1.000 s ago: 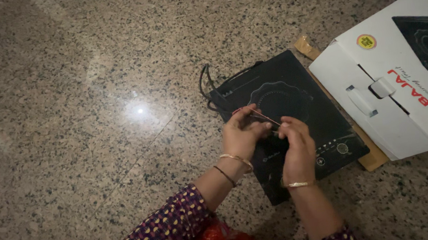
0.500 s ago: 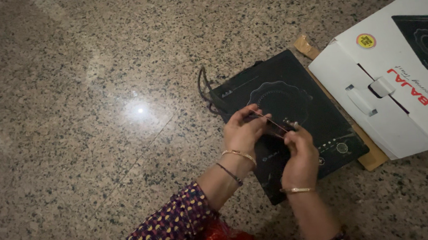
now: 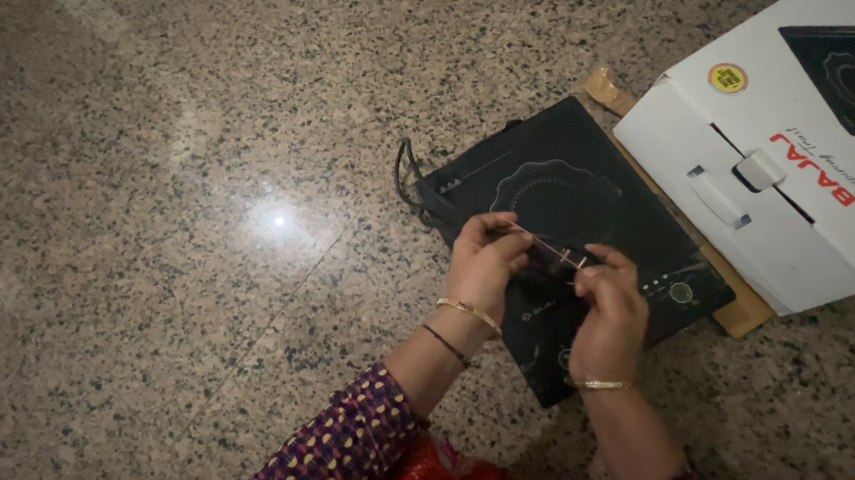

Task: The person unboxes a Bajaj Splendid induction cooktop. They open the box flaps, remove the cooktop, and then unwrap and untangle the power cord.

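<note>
floor (image 3: 143,190): speckled polished stone, bright light glare left of centre
box (image 3: 794,174): white carton, right edge of frame, plastic handle, cooktop picture
cardboard (image 3: 744,313): brown strip under the box's lower left edge
cord (image 3: 408,176): black, centre of frame

Floor (image 3: 152,319): polished speckled stone, grey-brown with dark and pale flecks, fills nearly the whole view. One small bright spot of light (image 3: 279,220) reflected on it, left of centre, with a soft pale sheen around it. Fainter pale streak running toward the far left. Faint straight joint line crosses the floor diagonally below the reflection. Overall light dim and warm. Dark area at the far right corner; too dark to tell what it is.
</note>
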